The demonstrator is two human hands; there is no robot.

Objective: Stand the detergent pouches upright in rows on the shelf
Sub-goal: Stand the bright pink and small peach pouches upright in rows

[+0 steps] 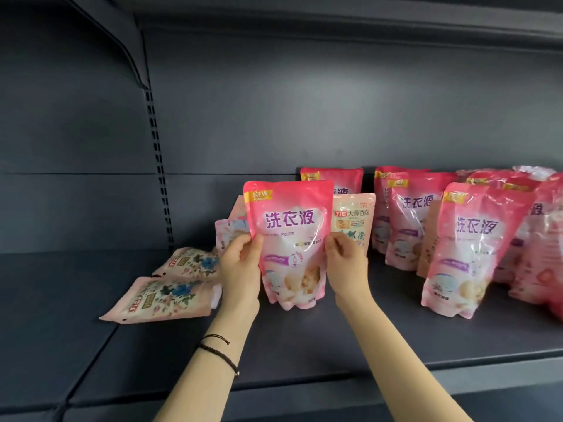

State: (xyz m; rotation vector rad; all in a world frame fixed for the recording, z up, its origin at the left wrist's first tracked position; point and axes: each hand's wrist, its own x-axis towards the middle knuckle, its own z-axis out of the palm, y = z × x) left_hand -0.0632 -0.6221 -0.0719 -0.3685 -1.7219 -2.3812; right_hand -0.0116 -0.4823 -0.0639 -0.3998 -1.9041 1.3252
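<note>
A pink detergent pouch (291, 229) stands upright at the middle of the dark shelf (335, 339). My left hand (240, 269) grips its left edge and my right hand (345, 263) grips its right edge. Behind it stands a pale floral pouch (355, 217), and another pink pouch (333, 178) is further back. To the right, several pink pouches stand in rows, the nearest one (475, 248) leaning slightly. Two floral pouches lie flat at the left, one (161, 300) in front of the other (190, 261).
The shelf's slotted upright post (157, 166) runs down the back wall at left. A shelf seam (91, 357) divides the left bay from this one. Another shelf overhangs above.
</note>
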